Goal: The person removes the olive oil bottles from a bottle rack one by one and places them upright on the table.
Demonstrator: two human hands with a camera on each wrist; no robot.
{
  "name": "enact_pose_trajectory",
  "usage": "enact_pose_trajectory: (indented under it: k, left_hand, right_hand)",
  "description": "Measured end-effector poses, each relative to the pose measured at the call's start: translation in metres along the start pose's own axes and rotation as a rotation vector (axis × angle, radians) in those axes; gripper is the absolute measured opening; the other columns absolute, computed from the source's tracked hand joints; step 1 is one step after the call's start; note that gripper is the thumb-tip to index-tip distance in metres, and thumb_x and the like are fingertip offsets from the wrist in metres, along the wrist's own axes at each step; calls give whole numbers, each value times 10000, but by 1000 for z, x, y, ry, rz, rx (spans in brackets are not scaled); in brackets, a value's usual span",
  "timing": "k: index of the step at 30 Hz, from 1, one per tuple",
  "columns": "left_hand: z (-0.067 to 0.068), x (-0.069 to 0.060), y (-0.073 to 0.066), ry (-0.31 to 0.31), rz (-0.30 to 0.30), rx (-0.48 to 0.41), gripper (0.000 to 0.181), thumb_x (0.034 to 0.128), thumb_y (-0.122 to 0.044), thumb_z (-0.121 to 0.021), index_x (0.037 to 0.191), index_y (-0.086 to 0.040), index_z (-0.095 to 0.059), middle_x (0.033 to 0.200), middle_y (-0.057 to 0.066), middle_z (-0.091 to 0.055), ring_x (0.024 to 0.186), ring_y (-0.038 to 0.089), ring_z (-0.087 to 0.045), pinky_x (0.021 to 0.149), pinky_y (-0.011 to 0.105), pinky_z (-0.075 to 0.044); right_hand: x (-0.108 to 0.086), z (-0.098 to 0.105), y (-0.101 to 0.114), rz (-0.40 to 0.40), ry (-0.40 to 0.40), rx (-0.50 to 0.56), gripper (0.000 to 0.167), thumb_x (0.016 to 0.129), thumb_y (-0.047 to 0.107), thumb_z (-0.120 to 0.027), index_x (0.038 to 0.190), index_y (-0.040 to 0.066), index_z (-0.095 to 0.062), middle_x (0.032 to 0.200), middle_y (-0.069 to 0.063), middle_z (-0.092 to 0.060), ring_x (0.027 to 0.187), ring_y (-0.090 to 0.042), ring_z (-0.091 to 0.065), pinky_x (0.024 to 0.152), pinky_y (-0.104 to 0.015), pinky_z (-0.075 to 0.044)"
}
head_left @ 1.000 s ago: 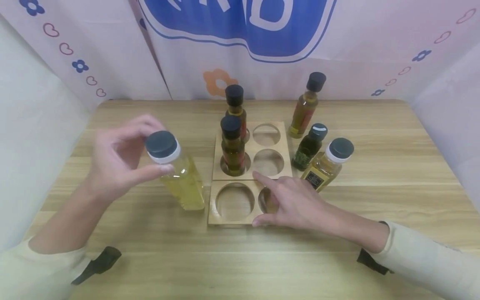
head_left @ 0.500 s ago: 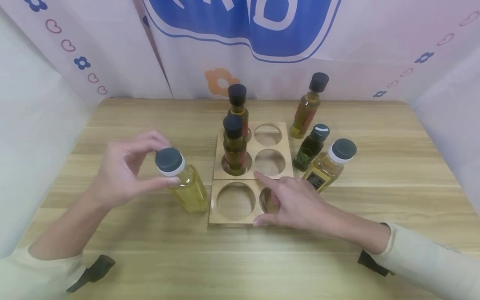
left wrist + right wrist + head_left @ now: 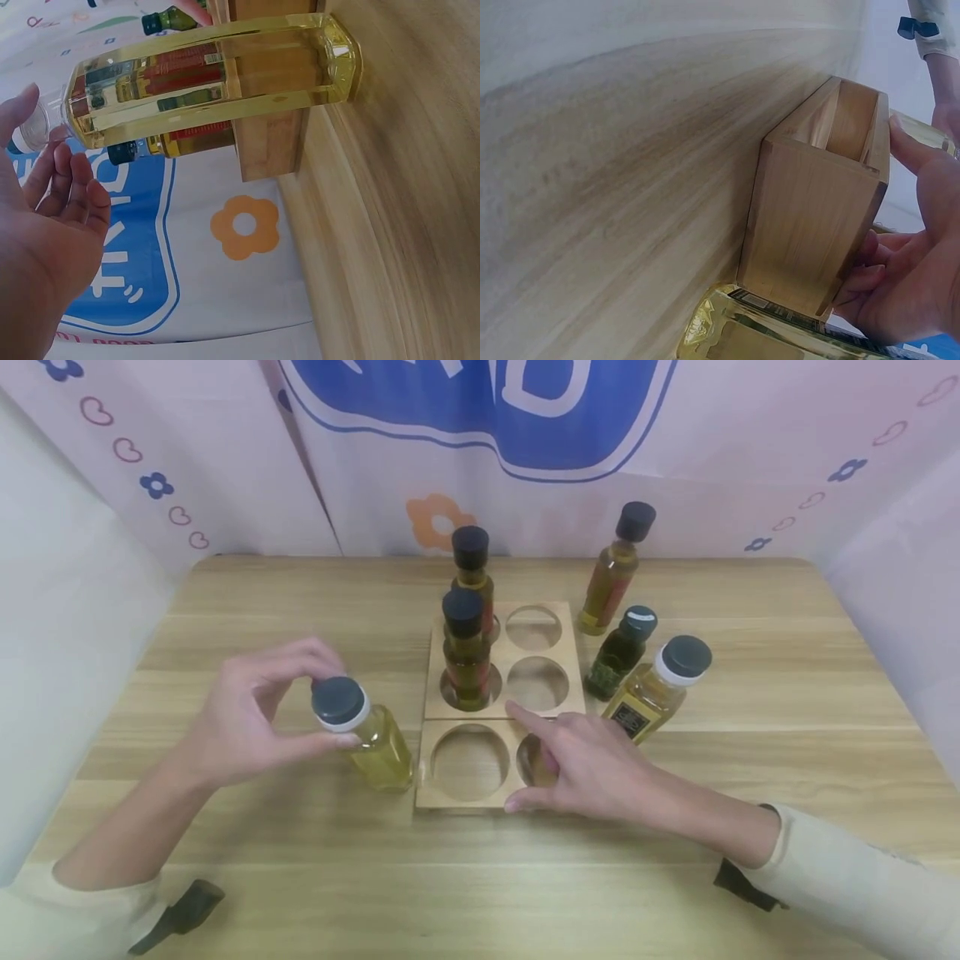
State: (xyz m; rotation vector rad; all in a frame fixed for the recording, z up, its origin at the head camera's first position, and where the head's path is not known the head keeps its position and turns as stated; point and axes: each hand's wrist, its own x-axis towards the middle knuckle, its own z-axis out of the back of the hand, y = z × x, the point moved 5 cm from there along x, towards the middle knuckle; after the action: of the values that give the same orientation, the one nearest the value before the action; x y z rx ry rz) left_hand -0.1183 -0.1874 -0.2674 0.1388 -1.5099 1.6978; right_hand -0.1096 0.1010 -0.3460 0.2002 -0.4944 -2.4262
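Observation:
My left hand (image 3: 247, 718) pinches the neck of a large clear bottle of yellow oil (image 3: 381, 750) between thumb and fingers, just left of the wooden rack (image 3: 502, 721). In the left wrist view the bottle (image 3: 277, 64) has its base at the tabletop. My right hand (image 3: 600, 768) rests on the rack's front right part, index finger and thumb spread, partly covering a round hole. Two dark-capped bottles, one at the front (image 3: 468, 668) and one behind it (image 3: 472, 550), stand in the rack's left holes. The large front left hole is unfilled.
Right of the rack stand a tall dark-capped bottle (image 3: 609, 585), a small dark green bottle (image 3: 618, 660) and a square golden oil bottle (image 3: 648, 697). A printed cloth (image 3: 225, 460) hangs behind the wooden table (image 3: 480, 893).
My left hand has brought the yellow oil bottle lower and slightly right, nearer the rack. My right hand has stayed in place on the rack.

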Motion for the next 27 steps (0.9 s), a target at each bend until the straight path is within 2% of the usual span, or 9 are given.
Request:
enact_pose_trajectory:
  k: [7, 13, 27]
  left_hand:
    - [0, -1, 0, 31, 2, 7, 446, 598, 160, -848, 1017, 119, -702, 1016, 68, -700, 978, 174, -621, 976, 274, -488]
    - [4, -4, 1, 32, 25, -26, 459, 591, 210, -826, 1024, 117, -703, 1015, 78, -701, 989, 196, -610, 992, 296, -463]
    - [5, -4, 1, 58, 4, 9, 429, 626, 147, -869, 1018, 113, -701, 1034, 66, -703, 998, 174, -623, 986, 269, -482]
  right_hand:
    - [-1, 1, 0, 1, -6, -11, 1094, 738, 679, -831, 1571, 85, -443, 608, 164, -492, 533, -25, -434, 468, -222, -381]
    - [0, 1, 0, 5, -8, -9, 1091, 736, 672, -838, 1569, 86, -448, 615, 163, -494, 543, -30, -437, 473, -227, -381]
    - [-1, 1, 1, -8, -2, -18, 1098, 735, 692, -824, 1576, 100, -440, 620, 163, -491, 556, -35, -436, 486, -229, -384]
